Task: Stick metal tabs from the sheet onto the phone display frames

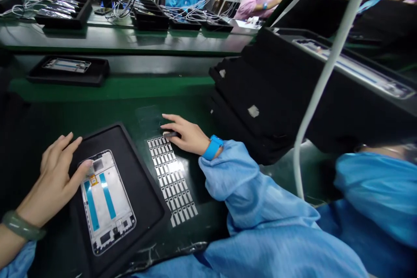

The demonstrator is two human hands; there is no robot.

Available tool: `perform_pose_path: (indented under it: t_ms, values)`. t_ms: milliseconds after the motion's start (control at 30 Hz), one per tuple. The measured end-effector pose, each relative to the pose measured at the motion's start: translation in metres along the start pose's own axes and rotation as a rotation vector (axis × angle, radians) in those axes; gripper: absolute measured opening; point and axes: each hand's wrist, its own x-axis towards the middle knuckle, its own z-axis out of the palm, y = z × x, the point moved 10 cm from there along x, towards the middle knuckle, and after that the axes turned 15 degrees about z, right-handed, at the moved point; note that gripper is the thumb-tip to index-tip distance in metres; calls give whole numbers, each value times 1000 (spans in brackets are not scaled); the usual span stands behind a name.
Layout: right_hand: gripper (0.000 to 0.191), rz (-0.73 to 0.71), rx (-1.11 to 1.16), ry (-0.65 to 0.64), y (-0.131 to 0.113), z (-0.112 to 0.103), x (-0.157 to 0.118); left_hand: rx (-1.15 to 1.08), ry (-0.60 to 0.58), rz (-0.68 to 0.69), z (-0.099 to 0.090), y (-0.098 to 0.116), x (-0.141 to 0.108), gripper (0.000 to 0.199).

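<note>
A silver phone mid-frame (120, 195) with two blue strips lies in a black foam tray (140, 182). My left hand (54, 173) is spread over the tray's left edge, its thumb resting on the frame's upper left corner near a small orange flex part (94, 180). To the right of the tray is a sheet of small silver-white adhesive pieces (171, 173) in several rows. At the sheet's top end, my right hand (187, 134) holds a slim dark tool (170, 134) between thumb and fingers; the tool's exact kind is unclear.
Stacked black trays (254, 91) stand at the right, the top one holding another phone frame (355, 67). A pale cable (312, 108) hangs in front of them. Another tray (68, 79) sits at back left. Co-workers are beyond the line and at the right.
</note>
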Motion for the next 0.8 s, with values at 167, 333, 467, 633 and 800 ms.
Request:
perform_pose_path:
  t_ms: [167,333,467,633,800]
  values:
    - [42,188,464,134,17,-20,9,-32,-112,264,4,55,41,52]
    - [31,48,225,10,8,-6,-4,51,-422,382,49,114,85,55]
    - [40,-31,-60,-94,5,16,-20,86,-463,361,76,137,107,56]
    - [34,-50,-87,-94,0,19,-23,95,-449,321,86,139,105,47]
    - [34,-54,-88,-102,0,20,-22,40,-410,350,81,142,103,48]
